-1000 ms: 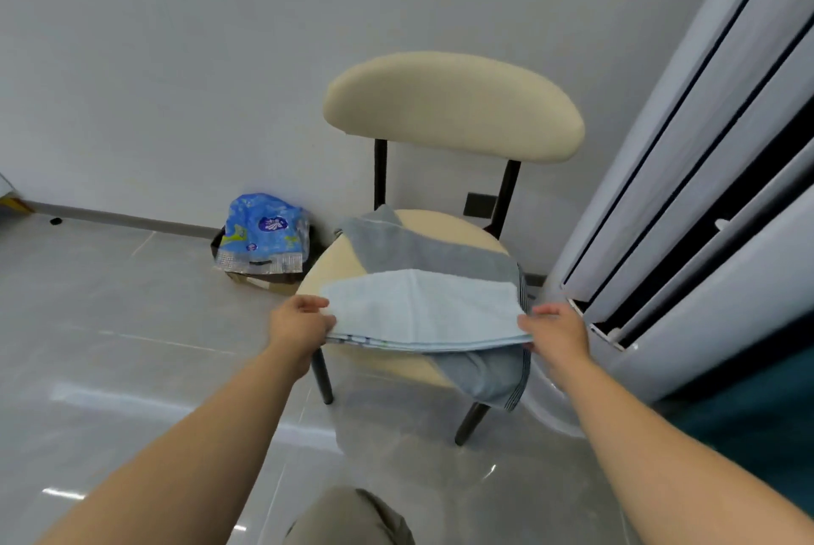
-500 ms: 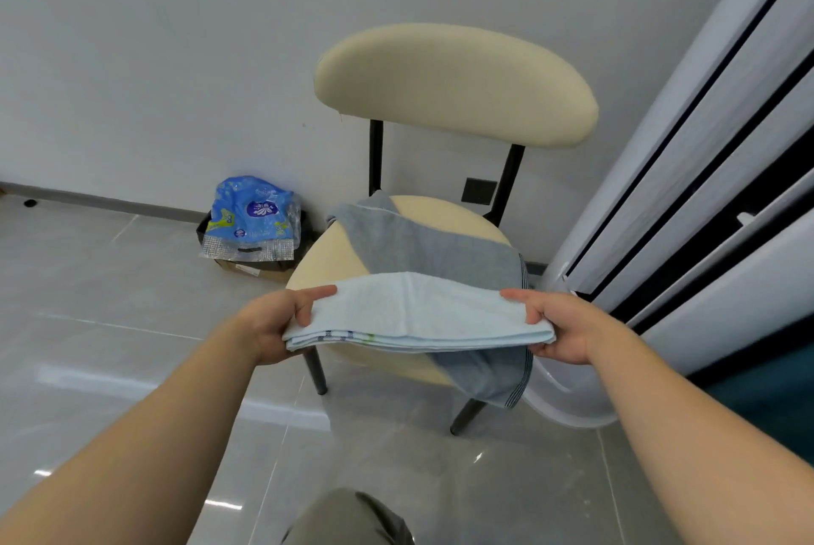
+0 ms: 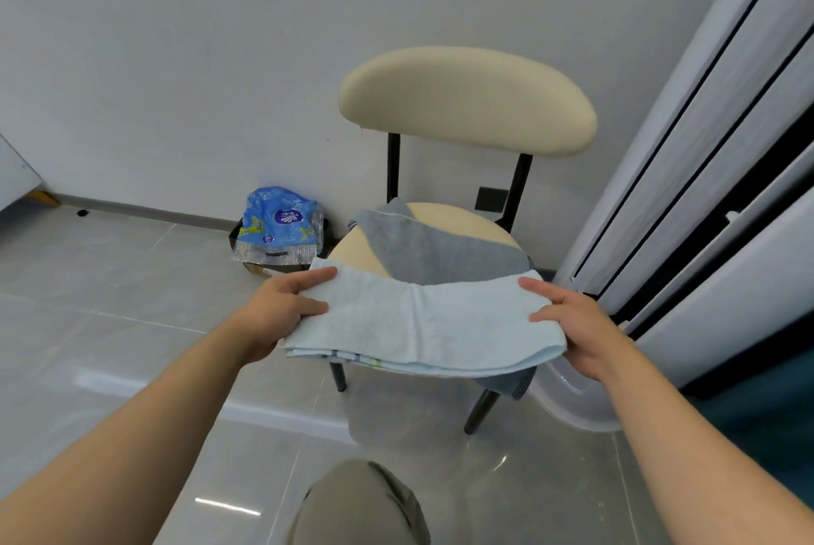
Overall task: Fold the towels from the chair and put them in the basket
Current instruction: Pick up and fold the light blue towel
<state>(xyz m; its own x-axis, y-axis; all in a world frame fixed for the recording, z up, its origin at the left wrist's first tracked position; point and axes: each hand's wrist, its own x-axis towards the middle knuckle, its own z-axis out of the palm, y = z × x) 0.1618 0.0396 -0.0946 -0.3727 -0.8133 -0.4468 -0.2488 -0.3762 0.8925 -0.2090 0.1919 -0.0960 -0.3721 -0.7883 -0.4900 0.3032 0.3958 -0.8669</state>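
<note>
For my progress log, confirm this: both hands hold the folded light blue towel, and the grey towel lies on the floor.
Wrong on one count. The head view shows the grey towel draped over the chair seat, not on the floor. The left hand and right hand do hold the folded light blue towel.

Bright, even light; floor glare; edges warped.

A home room: glossy tiled floor [image 3: 110,324], cream padded chair [image 3: 467,99] (black legs), standing air conditioner [image 3: 704,192].
</note>
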